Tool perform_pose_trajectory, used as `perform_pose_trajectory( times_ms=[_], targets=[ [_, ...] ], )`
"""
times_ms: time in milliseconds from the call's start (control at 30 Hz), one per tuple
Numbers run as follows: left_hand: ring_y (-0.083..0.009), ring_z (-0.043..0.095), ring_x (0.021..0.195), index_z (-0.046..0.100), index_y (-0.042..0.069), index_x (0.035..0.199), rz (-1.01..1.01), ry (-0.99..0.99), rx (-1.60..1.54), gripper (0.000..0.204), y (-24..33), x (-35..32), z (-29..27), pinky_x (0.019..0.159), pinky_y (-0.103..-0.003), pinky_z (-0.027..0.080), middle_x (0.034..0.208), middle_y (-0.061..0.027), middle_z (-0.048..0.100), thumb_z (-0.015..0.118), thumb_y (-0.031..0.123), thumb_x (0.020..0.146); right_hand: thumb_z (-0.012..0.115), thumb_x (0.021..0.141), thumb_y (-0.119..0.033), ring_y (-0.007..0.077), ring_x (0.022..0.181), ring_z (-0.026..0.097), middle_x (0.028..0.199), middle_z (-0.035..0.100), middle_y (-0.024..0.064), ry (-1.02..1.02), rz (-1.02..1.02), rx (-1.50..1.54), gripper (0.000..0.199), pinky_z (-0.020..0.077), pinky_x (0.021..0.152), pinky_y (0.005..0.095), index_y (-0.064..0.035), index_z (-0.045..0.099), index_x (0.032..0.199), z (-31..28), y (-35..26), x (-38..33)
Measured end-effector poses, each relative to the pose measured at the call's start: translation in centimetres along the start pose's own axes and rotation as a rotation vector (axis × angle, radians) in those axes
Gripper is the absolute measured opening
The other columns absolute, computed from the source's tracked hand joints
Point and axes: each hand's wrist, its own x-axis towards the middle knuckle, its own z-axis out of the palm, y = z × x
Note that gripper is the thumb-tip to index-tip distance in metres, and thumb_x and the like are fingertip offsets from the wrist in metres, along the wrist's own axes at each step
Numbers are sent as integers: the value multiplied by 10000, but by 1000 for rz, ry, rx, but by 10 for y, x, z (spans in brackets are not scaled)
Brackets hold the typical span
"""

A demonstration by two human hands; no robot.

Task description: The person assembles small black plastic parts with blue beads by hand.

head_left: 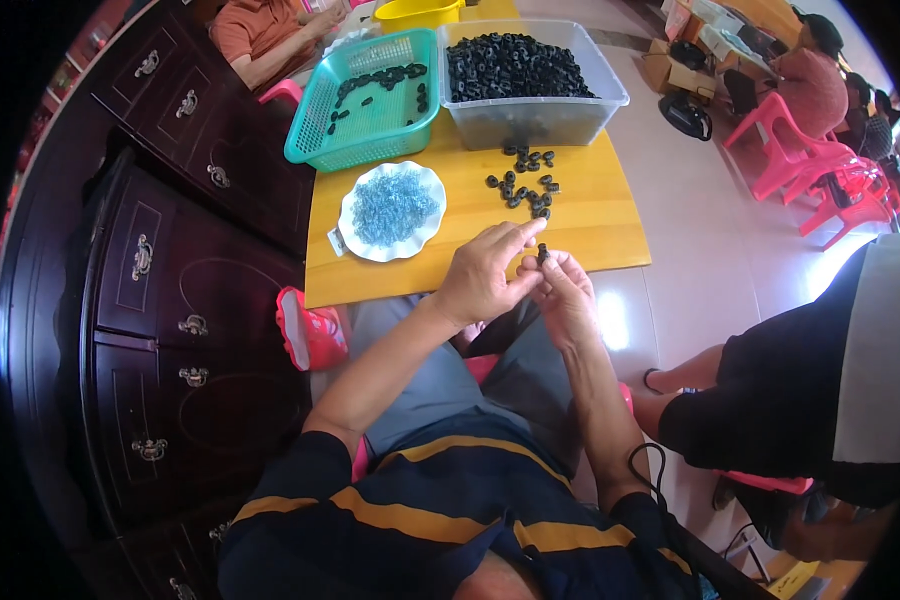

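My right hand [568, 298] pinches a small black ring-shaped part [543, 252] upright between thumb and fingertips, just off the table's near edge. Close beside it is my left hand [488, 268], with its index finger stretched forward and its thumb apart, near the right fingers. Whether the left thumb touches the part is too small to tell. Ahead of the left fingertips, several loose black ring-shaped parts [521, 192] lie scattered on the yellow wooden table [460, 225]. To the left stands a white scalloped plate [348, 222] heaped with small clear bluish pieces [395, 207].
At the table's back are a teal mesh basket [315, 158] with some black parts and a clear plastic bin [530, 118] full of them. Dark wooden cabinets [210, 300] line the left. People sit far left and right; another person's leg [690, 375] is close on the right.
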Motion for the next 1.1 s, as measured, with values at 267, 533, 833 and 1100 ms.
perform_pose_trajectory(
  times_ms=[267, 533, 833, 1100],
  targets=[
    [-296, 672, 903, 649, 34, 1108, 113, -49, 237, 380, -3, 1, 8, 763, -380, 556, 1005, -118, 673, 738, 100, 745, 630, 968, -116, 159, 938, 680, 1028, 701, 58, -37, 31, 110, 130, 533, 859, 319, -57, 629, 1083, -7, 2, 1],
    [-287, 671, 899, 665, 47, 1056, 103, -63, 204, 313, -8, -3, 6, 763, -379, 554, 972, -96, 688, 732, 103, 755, 622, 961, -92, 156, 887, 674, 979, 693, 51, 11, 36, 113, 114, 541, 846, 331, -40, 659, 1056, -5, 1, 1],
    [-332, 683, 897, 672, 31, 1053, 55, -26, 102, 306, -6, -3, -1, 772, -388, 562, 966, -146, 695, 761, 93, 767, 587, 977, -117, 198, 948, 695, 1062, 717, 120, -24, 52, 102, 215, 543, 912, 365, 13, 659, 1133, -2, 0, 1],
    [-332, 684, 889, 668, 30, 1082, 58, -15, 62, 315, -8, -6, 1, 762, -385, 561, 987, -145, 693, 748, 96, 785, 588, 982, -131, 181, 925, 698, 1023, 721, 108, -47, 15, 40, 220, 557, 887, 352, 14, 665, 1130, -8, 4, 1]
  ],
)
